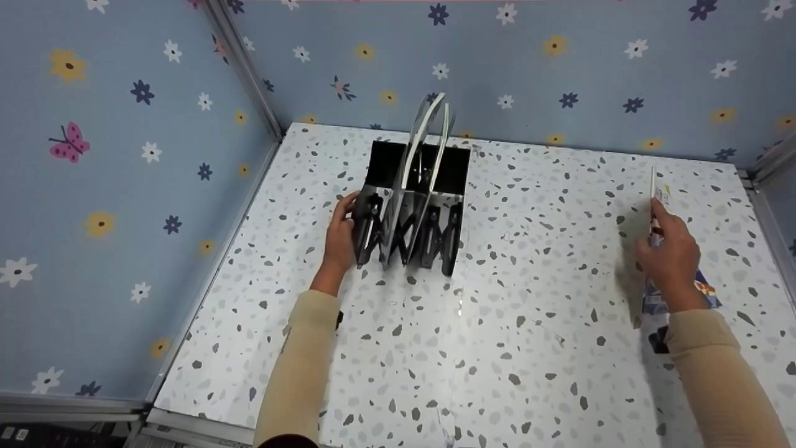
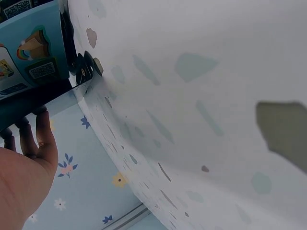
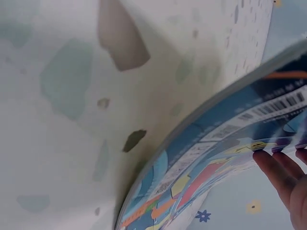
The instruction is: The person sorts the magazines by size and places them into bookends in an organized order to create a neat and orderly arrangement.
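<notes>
A black metal book rack with zigzag folding dividers stands left of the middle of the table. Two thin books stand upright in it, a left book and a right book. My left hand is at the rack's left side. In the left wrist view its fingertips touch the edge of the black panel, beside a blue book cover. Far to the right, my right hand holds a thin picture book on edge. Its colourful cover bends in the right wrist view.
The white speckled table spans the space between the hands. A blue flowered wall rises behind it, and another flowered panel borders the left side. A dark object shows at the lower left, below the table edge.
</notes>
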A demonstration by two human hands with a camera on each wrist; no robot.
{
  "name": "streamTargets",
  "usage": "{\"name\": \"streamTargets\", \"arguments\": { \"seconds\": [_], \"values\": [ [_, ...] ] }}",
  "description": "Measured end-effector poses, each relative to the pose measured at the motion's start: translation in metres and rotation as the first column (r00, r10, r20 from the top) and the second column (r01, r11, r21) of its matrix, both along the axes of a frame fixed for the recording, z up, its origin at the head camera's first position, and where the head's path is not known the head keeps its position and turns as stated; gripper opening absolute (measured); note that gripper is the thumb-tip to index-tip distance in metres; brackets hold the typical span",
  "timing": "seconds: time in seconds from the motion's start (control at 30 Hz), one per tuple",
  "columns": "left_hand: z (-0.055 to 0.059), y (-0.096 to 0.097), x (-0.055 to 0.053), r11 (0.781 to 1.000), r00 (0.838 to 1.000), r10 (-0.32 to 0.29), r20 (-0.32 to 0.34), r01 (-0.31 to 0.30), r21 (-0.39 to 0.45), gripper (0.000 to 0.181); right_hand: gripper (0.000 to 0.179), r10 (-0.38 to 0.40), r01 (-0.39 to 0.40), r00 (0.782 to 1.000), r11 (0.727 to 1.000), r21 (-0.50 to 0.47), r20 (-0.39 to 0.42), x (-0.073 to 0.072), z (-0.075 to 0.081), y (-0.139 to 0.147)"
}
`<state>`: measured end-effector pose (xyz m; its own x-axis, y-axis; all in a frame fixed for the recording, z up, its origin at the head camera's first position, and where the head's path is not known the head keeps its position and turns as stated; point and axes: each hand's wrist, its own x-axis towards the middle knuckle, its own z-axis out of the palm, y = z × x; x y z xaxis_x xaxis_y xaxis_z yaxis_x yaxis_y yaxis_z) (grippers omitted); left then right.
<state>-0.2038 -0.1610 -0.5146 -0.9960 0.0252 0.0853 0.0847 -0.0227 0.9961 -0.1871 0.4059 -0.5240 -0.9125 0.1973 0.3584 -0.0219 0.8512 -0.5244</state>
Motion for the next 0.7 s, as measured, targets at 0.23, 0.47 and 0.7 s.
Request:
{"name": "streamTargets", "arguments": {
  "seconds": [0.23, 0.47, 0.7],
  "values": [
    [0.0, 0.001, 0.0, 1.0, 1.0, 0.009, -0.001, -0.008, 0.014, 0.057, 0.072, -0.013, 0.011, 0.989, 1.0, -0.011, -0.147, -0.003, 0.002, -0.008],
    [-0.001, 0.002, -0.001, 0.998, 0.999, 0.023, 0.037, -0.025, 0.053, 0.056, 0.069, -0.015, 0.0, 0.978, 0.997, -0.076, -0.207, -0.002, 0.008, -0.017],
    [0.0, 0.002, -0.001, 0.997, 0.999, 0.018, 0.027, -0.02, 0.08, 0.057, 0.071, -0.014, -0.026, 0.955, 0.991, -0.13, -0.296, -0.005, 0.015, -0.03]
  ]
}}
